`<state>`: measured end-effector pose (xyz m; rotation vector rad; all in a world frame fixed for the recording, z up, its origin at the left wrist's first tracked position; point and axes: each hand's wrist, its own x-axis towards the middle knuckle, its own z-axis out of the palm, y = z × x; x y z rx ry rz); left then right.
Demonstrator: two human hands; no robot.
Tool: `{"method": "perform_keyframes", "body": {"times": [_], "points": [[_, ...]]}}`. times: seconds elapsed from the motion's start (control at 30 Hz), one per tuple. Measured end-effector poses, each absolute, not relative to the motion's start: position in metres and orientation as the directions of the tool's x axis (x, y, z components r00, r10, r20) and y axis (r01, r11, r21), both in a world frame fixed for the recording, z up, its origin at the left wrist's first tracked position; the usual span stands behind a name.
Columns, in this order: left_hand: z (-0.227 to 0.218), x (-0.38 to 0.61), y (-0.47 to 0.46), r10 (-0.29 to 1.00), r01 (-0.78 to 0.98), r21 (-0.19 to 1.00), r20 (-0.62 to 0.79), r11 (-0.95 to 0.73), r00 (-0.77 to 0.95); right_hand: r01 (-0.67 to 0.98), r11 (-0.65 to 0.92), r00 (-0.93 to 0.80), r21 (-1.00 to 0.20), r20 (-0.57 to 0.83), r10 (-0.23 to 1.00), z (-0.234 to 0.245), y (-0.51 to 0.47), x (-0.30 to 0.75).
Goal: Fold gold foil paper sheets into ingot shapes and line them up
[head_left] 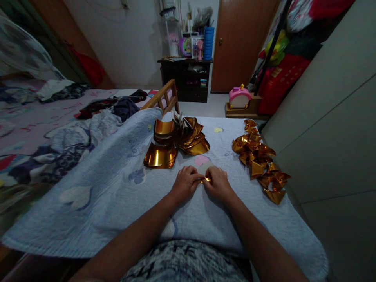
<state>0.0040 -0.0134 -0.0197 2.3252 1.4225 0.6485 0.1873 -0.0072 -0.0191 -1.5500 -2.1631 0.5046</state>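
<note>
My left hand and my right hand meet on the pale blue blanket, fingers pinched together on a small piece of gold foil paper that mostly hides beneath them. Just beyond the hands lies a stack of curled flat gold foil sheets. To the right of my right hand stretches a row of folded gold foil pieces.
A bed with crumpled clothes lies to the left, its wooden footboard behind the gold sheets. A grey cabinet wall stands close on the right. A dark shelf unit, a door and a pink toy are at the back.
</note>
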Motion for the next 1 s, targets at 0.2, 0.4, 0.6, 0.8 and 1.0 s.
{"method": "perform_keyframes", "body": {"times": [0.2, 0.4, 0.6, 0.8, 1.0], "points": [[-0.0198, 0.0043, -0.0129, 0.898, 0.741, 0.510, 0.209, -0.438, 0.387, 0.808, 0.299, -0.275, -0.508, 0.124, 0.953, -0.0175, -0.0067, 0.1854], [-0.0186, 0.0039, -0.0126, 0.899, 0.739, 0.514, 0.202, -0.435, 0.388, 0.821, 0.290, -0.263, -0.493, 0.125, 0.957, -0.0156, -0.0076, 0.1839], [-0.0192, 0.0036, -0.0125, 0.901, 0.744, 0.511, 0.202, -0.431, 0.383, 0.829, 0.284, -0.258, -0.481, 0.121, 0.958, -0.0139, -0.0079, 0.1829], [-0.0198, 0.0030, -0.0119, 0.898, 0.744, 0.505, 0.206, -0.438, 0.389, 0.826, 0.285, -0.261, -0.485, 0.119, 0.958, -0.0140, -0.0072, 0.1832], [-0.0191, 0.0032, -0.0115, 0.896, 0.739, 0.508, 0.213, -0.442, 0.389, 0.815, 0.299, -0.280, -0.497, 0.114, 0.953, -0.0153, -0.0049, 0.1855]]}}
